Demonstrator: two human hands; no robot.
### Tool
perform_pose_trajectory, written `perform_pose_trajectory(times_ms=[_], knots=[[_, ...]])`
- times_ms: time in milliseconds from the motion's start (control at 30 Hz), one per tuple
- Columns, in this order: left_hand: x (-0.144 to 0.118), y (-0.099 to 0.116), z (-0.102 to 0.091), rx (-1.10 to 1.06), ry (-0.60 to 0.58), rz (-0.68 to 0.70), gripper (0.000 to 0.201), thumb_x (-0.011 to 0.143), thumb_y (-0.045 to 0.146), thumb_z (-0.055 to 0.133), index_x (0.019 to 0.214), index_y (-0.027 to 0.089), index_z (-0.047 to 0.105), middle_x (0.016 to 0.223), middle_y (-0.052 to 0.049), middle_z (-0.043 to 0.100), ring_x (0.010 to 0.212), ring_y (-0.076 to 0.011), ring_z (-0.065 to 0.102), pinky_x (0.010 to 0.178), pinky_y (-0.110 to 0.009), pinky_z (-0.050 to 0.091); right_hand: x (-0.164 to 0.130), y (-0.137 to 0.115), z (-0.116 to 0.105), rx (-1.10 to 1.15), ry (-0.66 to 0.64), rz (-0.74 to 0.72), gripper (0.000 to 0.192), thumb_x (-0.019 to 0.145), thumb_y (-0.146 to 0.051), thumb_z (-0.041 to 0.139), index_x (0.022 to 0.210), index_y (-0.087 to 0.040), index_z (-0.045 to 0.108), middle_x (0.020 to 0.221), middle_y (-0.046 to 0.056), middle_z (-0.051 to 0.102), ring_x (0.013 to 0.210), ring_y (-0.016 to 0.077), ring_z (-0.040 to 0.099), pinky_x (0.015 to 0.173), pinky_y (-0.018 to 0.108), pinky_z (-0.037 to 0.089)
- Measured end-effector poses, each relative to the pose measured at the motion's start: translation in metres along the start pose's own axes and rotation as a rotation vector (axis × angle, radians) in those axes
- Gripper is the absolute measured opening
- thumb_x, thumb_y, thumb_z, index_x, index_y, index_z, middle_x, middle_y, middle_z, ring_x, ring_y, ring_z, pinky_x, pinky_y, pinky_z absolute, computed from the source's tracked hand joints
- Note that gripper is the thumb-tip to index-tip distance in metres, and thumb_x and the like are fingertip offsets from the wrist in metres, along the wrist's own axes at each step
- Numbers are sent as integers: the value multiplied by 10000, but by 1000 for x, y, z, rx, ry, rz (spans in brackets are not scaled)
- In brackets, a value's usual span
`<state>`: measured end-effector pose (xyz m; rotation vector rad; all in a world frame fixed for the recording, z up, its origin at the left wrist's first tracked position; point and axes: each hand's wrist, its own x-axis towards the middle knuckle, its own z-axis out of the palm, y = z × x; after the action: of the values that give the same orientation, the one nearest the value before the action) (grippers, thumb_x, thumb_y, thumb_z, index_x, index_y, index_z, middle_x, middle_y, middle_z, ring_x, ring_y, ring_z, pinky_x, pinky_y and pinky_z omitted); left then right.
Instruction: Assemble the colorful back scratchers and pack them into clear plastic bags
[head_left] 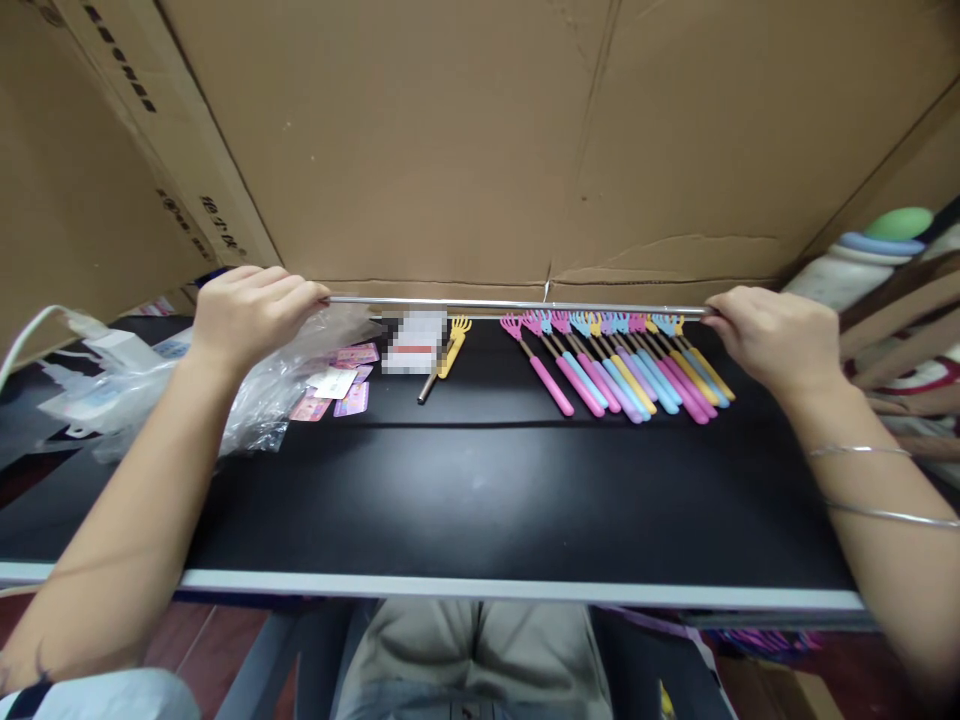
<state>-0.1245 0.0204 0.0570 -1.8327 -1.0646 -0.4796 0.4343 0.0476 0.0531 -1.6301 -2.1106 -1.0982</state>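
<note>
Metal rod [517, 304]: held level along the counter's [480, 500] far edge, left hand [251, 310] and right hand [776, 335] each closed on one end; row of backscratchers [622, 365] beneath, near right end.

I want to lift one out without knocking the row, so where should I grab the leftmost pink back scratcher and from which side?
Take the leftmost pink back scratcher by its pink handle end, coming from the near left. That end points toward you and its left side is bare black table, while the claw head lies under the metal rod held by the left hand and right hand.
</note>
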Motion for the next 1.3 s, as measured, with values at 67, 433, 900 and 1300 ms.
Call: perform_pose_trajectory(times_ms=[67,433,900,1300], knots=[[-3,-2,2,-38,-7,-36,245,972,348,403,872,269,611,737,36,638,717,-135,492,553,-266,316,-2,-3,1,11,17,-4,290,894,-368,510,953,-141,680,899,139,709,750,170,563,605,278,297],[-10,4,14,-39,-64,-46,269,996,369,353,947,278,601,808,49,662,801,-141,515,594,-268,355,-3,-17,3,50,55,-58,333,921,-396,438,910,-150,662,813,134,689,707,178,538,602,284,303],[15,78,3,-149,145,195,272,970,311,447,805,235,649,617,27,633,593,-121,537,529,-268,316,-5,-80,-14,174,118,-376,383,975,-361,338,828,-174,638,726,48,682,612,143,556,541,269,258],[25,119,-16,-213,141,241,289,963,273,455,730,188,604,573,12,605,542,-112,558,520,-256,322,-12,-118,-30,265,214,-453,378,982,-331,334,736,-178,576,587,15,612,535,118,539,522,259,242]])
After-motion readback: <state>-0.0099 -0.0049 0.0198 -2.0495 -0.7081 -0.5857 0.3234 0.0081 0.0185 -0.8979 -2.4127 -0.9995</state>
